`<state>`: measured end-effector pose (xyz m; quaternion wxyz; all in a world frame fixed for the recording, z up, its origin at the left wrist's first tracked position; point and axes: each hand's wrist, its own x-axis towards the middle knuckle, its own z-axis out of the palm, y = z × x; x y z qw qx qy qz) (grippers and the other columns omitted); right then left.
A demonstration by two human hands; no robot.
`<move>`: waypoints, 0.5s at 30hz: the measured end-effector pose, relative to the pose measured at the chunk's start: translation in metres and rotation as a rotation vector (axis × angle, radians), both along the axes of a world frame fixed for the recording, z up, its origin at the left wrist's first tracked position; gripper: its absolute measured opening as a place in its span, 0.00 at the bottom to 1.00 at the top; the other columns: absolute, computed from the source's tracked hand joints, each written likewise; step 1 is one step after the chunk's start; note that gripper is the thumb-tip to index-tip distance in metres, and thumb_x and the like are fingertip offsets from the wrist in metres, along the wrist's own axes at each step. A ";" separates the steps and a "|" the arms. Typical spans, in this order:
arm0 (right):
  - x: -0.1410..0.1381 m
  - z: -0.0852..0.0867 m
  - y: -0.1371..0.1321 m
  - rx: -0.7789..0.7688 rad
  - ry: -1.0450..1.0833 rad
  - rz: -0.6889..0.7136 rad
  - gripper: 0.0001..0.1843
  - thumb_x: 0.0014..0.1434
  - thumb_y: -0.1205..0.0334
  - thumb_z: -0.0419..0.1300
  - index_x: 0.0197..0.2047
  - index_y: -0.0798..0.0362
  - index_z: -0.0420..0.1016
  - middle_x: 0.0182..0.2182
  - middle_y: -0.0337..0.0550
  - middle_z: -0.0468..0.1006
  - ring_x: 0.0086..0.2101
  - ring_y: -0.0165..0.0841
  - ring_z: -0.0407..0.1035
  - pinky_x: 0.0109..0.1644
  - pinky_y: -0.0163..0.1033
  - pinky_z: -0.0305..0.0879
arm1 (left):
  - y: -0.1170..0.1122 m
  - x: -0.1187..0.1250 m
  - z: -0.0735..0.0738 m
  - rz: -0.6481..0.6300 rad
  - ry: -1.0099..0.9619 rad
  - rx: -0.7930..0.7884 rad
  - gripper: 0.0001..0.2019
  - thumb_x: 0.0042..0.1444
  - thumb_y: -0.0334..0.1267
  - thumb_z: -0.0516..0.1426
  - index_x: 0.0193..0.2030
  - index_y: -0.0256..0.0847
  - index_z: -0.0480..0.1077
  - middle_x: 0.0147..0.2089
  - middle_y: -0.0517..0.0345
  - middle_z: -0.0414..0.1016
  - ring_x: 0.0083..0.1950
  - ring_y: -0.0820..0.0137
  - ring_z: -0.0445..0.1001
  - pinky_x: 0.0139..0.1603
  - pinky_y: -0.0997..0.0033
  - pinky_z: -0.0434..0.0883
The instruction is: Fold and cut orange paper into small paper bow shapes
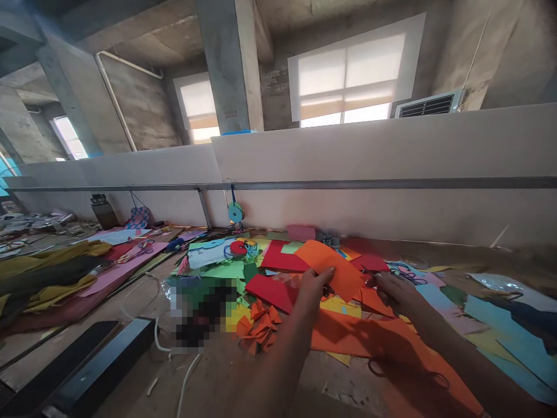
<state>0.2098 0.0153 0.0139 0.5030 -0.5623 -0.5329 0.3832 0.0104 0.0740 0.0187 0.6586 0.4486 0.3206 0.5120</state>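
My left hand pinches a small orange sheet, felt or stiff paper, and holds it raised above the table. To its right, my right hand is closed around dark scissors, mostly hidden by the fingers; the part that shows is close to the sheet's right edge. Below both hands a larger orange sheet lies flat under their shadow. Left of my left forearm sits a cluster of pointed orange pieces. Red sheets lie behind it.
Coloured sheets and threads are heaped across the table, with light blue sheets at right. A black box-like object and a white cable lie at front left. A dark bottle stands before the white partition. A tape roll hangs there.
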 end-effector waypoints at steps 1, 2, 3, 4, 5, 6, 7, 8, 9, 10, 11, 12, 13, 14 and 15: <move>0.000 0.000 0.000 -0.002 0.012 0.000 0.32 0.52 0.29 0.54 0.34 0.52 0.74 0.17 0.32 0.59 0.19 0.28 0.52 0.22 0.35 0.43 | 0.000 0.000 0.000 0.000 -0.002 0.000 0.25 0.34 0.54 0.69 0.28 0.35 0.69 0.21 0.60 0.68 0.16 0.77 0.62 0.17 0.76 0.51; 0.000 0.000 0.000 -0.004 0.020 0.002 0.32 0.52 0.29 0.54 0.33 0.52 0.74 0.18 0.32 0.59 0.19 0.28 0.52 0.21 0.35 0.43 | -0.001 0.000 0.001 0.004 -0.004 -0.002 0.25 0.34 0.54 0.69 0.28 0.35 0.69 0.21 0.60 0.68 0.16 0.77 0.62 0.17 0.76 0.51; 0.000 0.001 -0.002 -0.008 0.026 0.006 0.31 0.52 0.30 0.55 0.33 0.52 0.74 0.18 0.31 0.58 0.19 0.28 0.52 0.21 0.35 0.43 | -0.001 0.001 0.001 0.008 -0.005 -0.004 0.24 0.34 0.54 0.69 0.28 0.35 0.69 0.21 0.60 0.67 0.15 0.77 0.62 0.17 0.76 0.51; -0.001 0.003 -0.004 -0.012 0.029 0.010 0.30 0.52 0.31 0.56 0.33 0.53 0.74 0.18 0.31 0.57 0.20 0.28 0.51 0.22 0.35 0.42 | -0.001 0.001 0.001 0.010 -0.006 -0.005 0.24 0.35 0.54 0.69 0.28 0.35 0.69 0.21 0.60 0.67 0.15 0.77 0.62 0.16 0.76 0.51; -0.003 0.006 -0.006 -0.019 0.027 0.015 0.30 0.53 0.31 0.56 0.33 0.53 0.74 0.18 0.31 0.56 0.20 0.28 0.50 0.22 0.35 0.42 | -0.001 0.001 0.002 0.011 -0.008 -0.005 0.24 0.35 0.53 0.69 0.28 0.35 0.69 0.21 0.60 0.67 0.16 0.77 0.62 0.16 0.76 0.51; -0.004 0.008 -0.009 -0.024 0.020 0.017 0.29 0.54 0.32 0.56 0.33 0.53 0.74 0.18 0.30 0.55 0.20 0.27 0.49 0.22 0.35 0.41 | -0.001 0.001 0.002 0.009 -0.011 -0.003 0.24 0.35 0.53 0.69 0.28 0.35 0.68 0.21 0.61 0.67 0.16 0.77 0.62 0.17 0.76 0.51; -0.006 0.011 -0.012 -0.030 0.013 0.015 0.28 0.55 0.33 0.55 0.33 0.53 0.74 0.18 0.30 0.55 0.20 0.27 0.48 0.22 0.35 0.41 | -0.002 0.002 0.002 0.006 -0.012 0.000 0.23 0.36 0.53 0.68 0.28 0.35 0.68 0.21 0.60 0.67 0.16 0.77 0.62 0.17 0.76 0.51; -0.008 0.014 -0.014 -0.034 0.007 0.006 0.28 0.56 0.34 0.55 0.33 0.53 0.74 0.18 0.30 0.54 0.20 0.27 0.47 0.23 0.35 0.41 | -0.002 0.002 0.002 0.002 -0.013 0.006 0.23 0.37 0.53 0.68 0.28 0.35 0.69 0.21 0.60 0.67 0.16 0.77 0.62 0.17 0.76 0.51; -0.010 0.016 -0.017 -0.038 0.003 -0.003 0.27 0.57 0.35 0.54 0.33 0.53 0.74 0.18 0.30 0.54 0.20 0.27 0.47 0.23 0.35 0.40 | -0.002 0.002 0.002 0.000 -0.013 0.012 0.23 0.38 0.52 0.68 0.29 0.34 0.69 0.22 0.59 0.68 0.16 0.77 0.62 0.17 0.77 0.51; -0.011 0.018 -0.018 -0.042 0.003 -0.009 0.26 0.58 0.36 0.54 0.33 0.53 0.74 0.18 0.30 0.54 0.20 0.27 0.46 0.23 0.35 0.40 | -0.003 0.002 0.002 -0.001 -0.013 0.017 0.23 0.38 0.52 0.67 0.30 0.34 0.69 0.22 0.59 0.69 0.16 0.77 0.62 0.17 0.77 0.52; -0.013 0.019 -0.020 -0.049 0.006 -0.010 0.26 0.58 0.36 0.54 0.33 0.53 0.74 0.18 0.30 0.53 0.20 0.27 0.46 0.23 0.35 0.40 | -0.003 0.002 0.002 0.000 -0.014 0.021 0.22 0.39 0.52 0.67 0.31 0.34 0.70 0.23 0.58 0.69 0.17 0.77 0.62 0.18 0.77 0.52; -0.013 0.020 -0.021 -0.055 0.012 -0.006 0.26 0.58 0.37 0.54 0.32 0.53 0.74 0.18 0.30 0.53 0.20 0.26 0.46 0.23 0.35 0.40 | -0.004 0.002 0.003 -0.004 -0.016 0.024 0.22 0.40 0.52 0.67 0.32 0.34 0.70 0.24 0.58 0.70 0.17 0.77 0.63 0.18 0.77 0.52; -0.014 0.020 -0.021 -0.060 0.019 0.005 0.26 0.58 0.37 0.54 0.32 0.53 0.74 0.18 0.30 0.53 0.19 0.26 0.46 0.23 0.35 0.40 | -0.004 0.001 0.003 -0.006 -0.019 0.026 0.22 0.40 0.51 0.67 0.33 0.34 0.70 0.25 0.58 0.70 0.17 0.77 0.63 0.18 0.77 0.52; -0.014 0.021 -0.022 -0.061 0.025 0.016 0.26 0.59 0.37 0.54 0.32 0.53 0.74 0.18 0.30 0.54 0.19 0.26 0.46 0.23 0.35 0.40 | -0.004 0.001 0.004 -0.008 -0.021 0.026 0.22 0.40 0.51 0.67 0.33 0.34 0.70 0.25 0.58 0.70 0.17 0.78 0.62 0.18 0.77 0.52; -0.014 0.021 -0.022 -0.058 0.028 0.025 0.26 0.59 0.37 0.54 0.32 0.53 0.74 0.18 0.30 0.54 0.19 0.26 0.46 0.23 0.35 0.40 | -0.004 0.001 0.004 -0.009 -0.021 0.026 0.22 0.40 0.51 0.67 0.32 0.34 0.70 0.25 0.58 0.70 0.17 0.78 0.62 0.18 0.77 0.52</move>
